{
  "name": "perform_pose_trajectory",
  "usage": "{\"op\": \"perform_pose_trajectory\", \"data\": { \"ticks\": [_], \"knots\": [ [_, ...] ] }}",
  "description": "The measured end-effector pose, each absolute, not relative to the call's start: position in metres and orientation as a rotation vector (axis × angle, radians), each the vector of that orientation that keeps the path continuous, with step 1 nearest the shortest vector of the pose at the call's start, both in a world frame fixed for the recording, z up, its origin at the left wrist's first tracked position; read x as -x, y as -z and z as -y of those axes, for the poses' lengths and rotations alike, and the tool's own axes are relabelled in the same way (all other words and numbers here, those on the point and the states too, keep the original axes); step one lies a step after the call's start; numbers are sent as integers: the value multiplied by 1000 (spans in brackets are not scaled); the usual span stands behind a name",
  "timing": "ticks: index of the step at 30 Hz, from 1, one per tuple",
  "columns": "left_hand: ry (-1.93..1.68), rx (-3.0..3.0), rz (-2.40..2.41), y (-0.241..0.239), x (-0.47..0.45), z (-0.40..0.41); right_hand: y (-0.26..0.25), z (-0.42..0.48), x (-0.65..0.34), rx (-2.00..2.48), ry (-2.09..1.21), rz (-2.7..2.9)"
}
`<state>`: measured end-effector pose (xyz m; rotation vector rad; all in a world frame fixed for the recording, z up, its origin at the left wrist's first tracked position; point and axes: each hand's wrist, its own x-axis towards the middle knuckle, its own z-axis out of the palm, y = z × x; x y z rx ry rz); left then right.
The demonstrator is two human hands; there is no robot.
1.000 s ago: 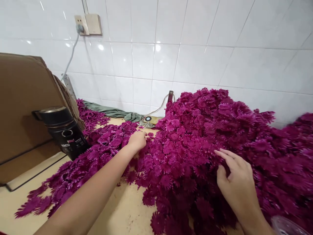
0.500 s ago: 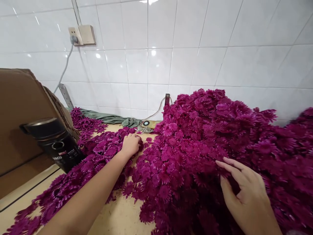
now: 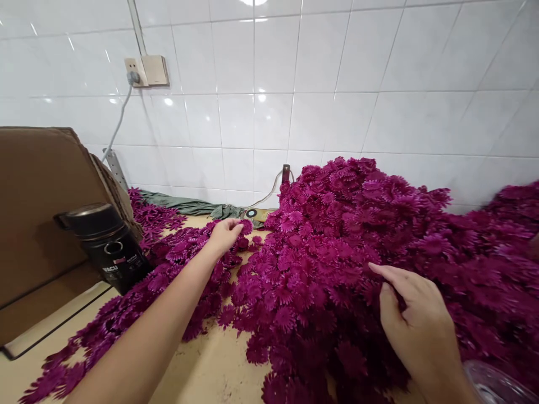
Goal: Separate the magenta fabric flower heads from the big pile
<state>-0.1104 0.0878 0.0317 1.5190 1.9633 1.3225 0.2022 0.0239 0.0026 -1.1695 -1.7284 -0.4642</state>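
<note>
My left hand (image 3: 226,234) is closed in a pinch on a magenta flower piece (image 3: 246,226), at the far end of the smaller pile of flower pieces (image 3: 185,252). The piece is flat and round with fringed petals. On the right, my right hand (image 3: 415,308) hovers at the front of a large heap of the same magenta flower pieces (image 3: 320,247). Its thumb and index finger stand apart with nothing visible between them; the other fingers are partly hidden.
A black vacuum bottle (image 3: 110,247) leans by a cardboard box (image 3: 46,213) on the left. Behind are a green cloth (image 3: 181,203), a phone-like object with a round dial (image 3: 256,215) and a tiled wall (image 3: 273,123). A clear plastic container (image 3: 497,384) shows at lower right.
My left hand has lifted slightly off the smaller pile, and a flower piece now shows at its fingertips. My right hand has shifted slightly left, its fingers drawn closer together. The view has tilted up.
</note>
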Motion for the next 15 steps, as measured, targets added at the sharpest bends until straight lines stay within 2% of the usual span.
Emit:
{"op": "perform_pose_trajectory", "data": {
  "ticks": [7, 15],
  "knots": [
    [-1358, -1496, -1478, -15, 47, -30, -14, -13, -169, 1134, 125, 1667],
    [-1346, -1422, -1254, -10, 30, -3, -11, -6, -103, 1048, -735, 1830]
  ]
}}
